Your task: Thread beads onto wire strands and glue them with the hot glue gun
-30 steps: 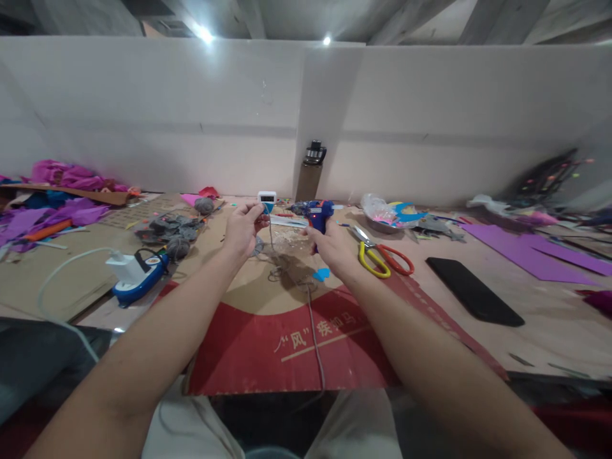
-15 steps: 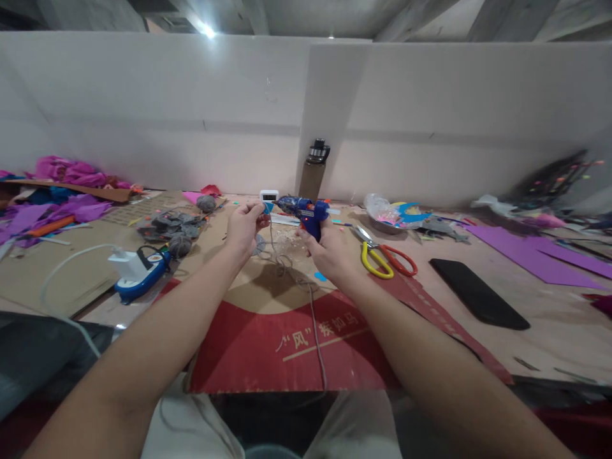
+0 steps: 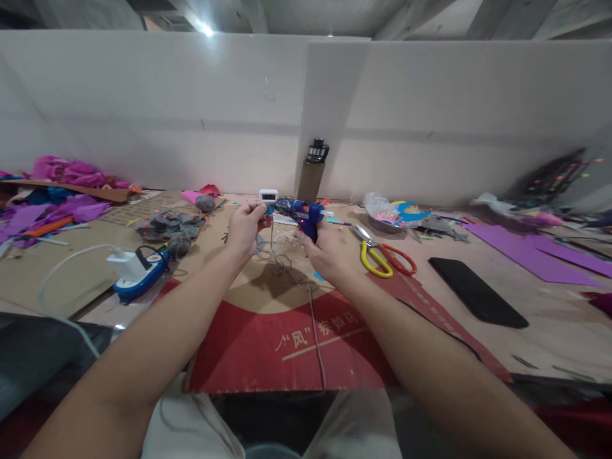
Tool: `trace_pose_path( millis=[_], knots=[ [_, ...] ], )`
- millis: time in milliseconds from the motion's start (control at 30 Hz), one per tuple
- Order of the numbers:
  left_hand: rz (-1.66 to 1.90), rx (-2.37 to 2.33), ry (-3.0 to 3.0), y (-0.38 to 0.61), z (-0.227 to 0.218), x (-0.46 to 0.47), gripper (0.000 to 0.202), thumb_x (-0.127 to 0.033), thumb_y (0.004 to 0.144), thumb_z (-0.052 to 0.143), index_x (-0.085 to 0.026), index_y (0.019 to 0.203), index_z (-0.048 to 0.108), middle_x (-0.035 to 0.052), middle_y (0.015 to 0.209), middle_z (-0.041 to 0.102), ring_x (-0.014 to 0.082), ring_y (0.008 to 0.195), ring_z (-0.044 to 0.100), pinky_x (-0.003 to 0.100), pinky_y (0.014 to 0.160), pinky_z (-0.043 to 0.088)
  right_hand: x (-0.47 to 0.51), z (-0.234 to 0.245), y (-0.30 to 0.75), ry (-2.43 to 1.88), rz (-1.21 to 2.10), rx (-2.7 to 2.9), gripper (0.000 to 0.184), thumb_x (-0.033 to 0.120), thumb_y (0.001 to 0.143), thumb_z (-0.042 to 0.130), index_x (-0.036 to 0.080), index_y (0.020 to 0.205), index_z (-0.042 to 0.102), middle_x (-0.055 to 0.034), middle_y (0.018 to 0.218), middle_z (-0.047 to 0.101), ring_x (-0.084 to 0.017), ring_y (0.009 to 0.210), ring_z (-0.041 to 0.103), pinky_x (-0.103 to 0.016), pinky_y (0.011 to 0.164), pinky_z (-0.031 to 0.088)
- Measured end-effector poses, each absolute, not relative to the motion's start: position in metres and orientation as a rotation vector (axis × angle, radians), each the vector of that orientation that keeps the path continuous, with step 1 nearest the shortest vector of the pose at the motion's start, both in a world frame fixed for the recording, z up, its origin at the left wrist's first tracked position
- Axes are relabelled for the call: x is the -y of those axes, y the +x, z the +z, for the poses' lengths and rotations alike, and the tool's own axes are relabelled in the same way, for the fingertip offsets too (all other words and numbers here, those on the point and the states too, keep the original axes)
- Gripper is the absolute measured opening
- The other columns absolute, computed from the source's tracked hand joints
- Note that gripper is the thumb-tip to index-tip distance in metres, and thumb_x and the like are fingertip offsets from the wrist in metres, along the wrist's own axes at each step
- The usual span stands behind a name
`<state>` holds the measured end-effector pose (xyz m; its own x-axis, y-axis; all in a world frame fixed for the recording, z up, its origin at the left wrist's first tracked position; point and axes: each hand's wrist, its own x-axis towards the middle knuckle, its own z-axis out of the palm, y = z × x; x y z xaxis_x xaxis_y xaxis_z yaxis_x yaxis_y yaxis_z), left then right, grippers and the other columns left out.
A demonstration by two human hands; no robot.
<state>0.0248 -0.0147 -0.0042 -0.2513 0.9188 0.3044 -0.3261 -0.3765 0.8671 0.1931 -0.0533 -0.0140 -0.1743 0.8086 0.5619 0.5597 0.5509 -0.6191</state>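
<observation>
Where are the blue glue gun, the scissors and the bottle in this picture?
Glue gun (image 3: 313, 213): head view, on its blue body.
Scissors (image 3: 371, 243): head view, around the pivot.
Bottle (image 3: 310, 179): head view, on its brownish body.

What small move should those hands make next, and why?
Perhaps a gentle squeeze of the blue plastic glue gun in the right hand: it points at the small blue piece pinched by the left hand, seemingly almost touching.
</observation>
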Motion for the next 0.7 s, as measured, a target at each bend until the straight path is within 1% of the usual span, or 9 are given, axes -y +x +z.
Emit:
trace_pose_path(
  millis=[233, 567, 700],
  knots=[
    [1.771, -0.845, 1.067, 0.0231, -0.0049, 0.0137, 0.011, -0.017, 0.068, 0.065, -0.015, 0.067, 0.054, -0.0024, 0.058, 0.052, 0.0073, 0.05, 0.052, 0.02, 0.05, 0.043, 0.0552, -0.0112, 0.195, -1.116, 0.332, 1.848, 0.025, 0.037, 0.083, 0.046, 0.02, 0.101, 0.05, -0.0061, 0.072, 0.059, -0.022, 0.068, 0.057, -0.032, 0.061, 0.041],
    [1.779, -0.825, 1.039, 0.0237, -0.0035, 0.0141, 0.011, -0.017, 0.067, 0.065, -0.015, 0.068, 0.055, -0.0025, 0.059, 0.052, 0.0072, 0.052, 0.052, 0.02, 0.052, 0.042, 0.0535, -0.0108, 0.1958, -1.131, 0.313, 1.857, 0.025, 0.035, 0.083, 0.045, 0.019, 0.102, 0.049, -0.0086, 0.08, 0.06, -0.022, 0.072, 0.057, -0.033, 0.063, 0.041],
    [1.78, -0.811, 1.02, 0.0236, -0.0025, 0.0148, 0.011, -0.016, 0.066, 0.065, -0.015, 0.069, 0.054, -0.0025, 0.061, 0.053, 0.0068, 0.051, 0.052, 0.02, 0.051, 0.042, 0.0527, -0.0113, 0.1963, -1.146, 0.308, 1.844, 0.025, 0.035, 0.083, 0.045, 0.018, 0.101, 0.05, -0.0085, 0.079, 0.06, -0.022, 0.07, 0.057, -0.033, 0.063, 0.041]
  ],
)
